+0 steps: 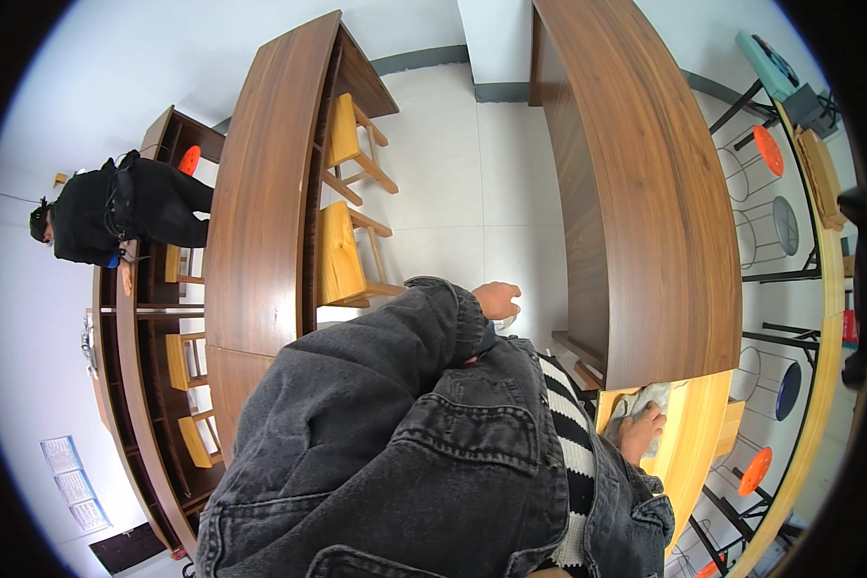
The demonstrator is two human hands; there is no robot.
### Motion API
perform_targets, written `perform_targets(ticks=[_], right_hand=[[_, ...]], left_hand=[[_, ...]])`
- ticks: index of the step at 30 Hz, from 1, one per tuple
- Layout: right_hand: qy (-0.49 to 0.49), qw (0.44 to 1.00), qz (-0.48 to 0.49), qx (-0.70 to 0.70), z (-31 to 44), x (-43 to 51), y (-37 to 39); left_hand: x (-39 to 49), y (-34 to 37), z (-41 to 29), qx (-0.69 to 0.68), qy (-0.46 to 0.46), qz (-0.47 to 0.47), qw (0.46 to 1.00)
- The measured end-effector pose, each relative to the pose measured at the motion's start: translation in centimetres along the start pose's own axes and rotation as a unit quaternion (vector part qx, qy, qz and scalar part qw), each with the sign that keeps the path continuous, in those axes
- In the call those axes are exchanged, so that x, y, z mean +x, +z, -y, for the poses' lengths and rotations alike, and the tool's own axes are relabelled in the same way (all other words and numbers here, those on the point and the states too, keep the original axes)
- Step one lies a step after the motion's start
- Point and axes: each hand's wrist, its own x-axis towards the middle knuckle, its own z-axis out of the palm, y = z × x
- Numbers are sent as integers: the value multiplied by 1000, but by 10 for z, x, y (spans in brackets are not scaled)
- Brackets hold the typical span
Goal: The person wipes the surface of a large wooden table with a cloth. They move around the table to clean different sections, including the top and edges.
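My left hand hangs in front of my body above the pale tiled floor. Its fingers are loosely bent and apart, with nothing seen in them. Down on the right, my right hand bears on a crumpled grey cloth, fingers bent over it. This cloth lies on a light yellow wooden tabletop, close to where it meets a dark brown wooden desk. My sleeve and jacket hide part of the light tabletop.
Left stands another brown desk with wooden stools under it. Beyond it, a person in black bends over a further desk. At right are round stools and a long light table carrying a cardboard box.
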Motion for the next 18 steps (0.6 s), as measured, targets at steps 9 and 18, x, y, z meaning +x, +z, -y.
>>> perform_targets(ticks=[9, 18], right_hand=[[-18, 1000, -14, -1, -14, 2, 18], [-6, 1000, -13, -15, -12, 2, 18]], left_hand=[[6, 14, 19, -1, 23, -38, 999], [-7, 6, 13, -3, -37, -15, 999]])
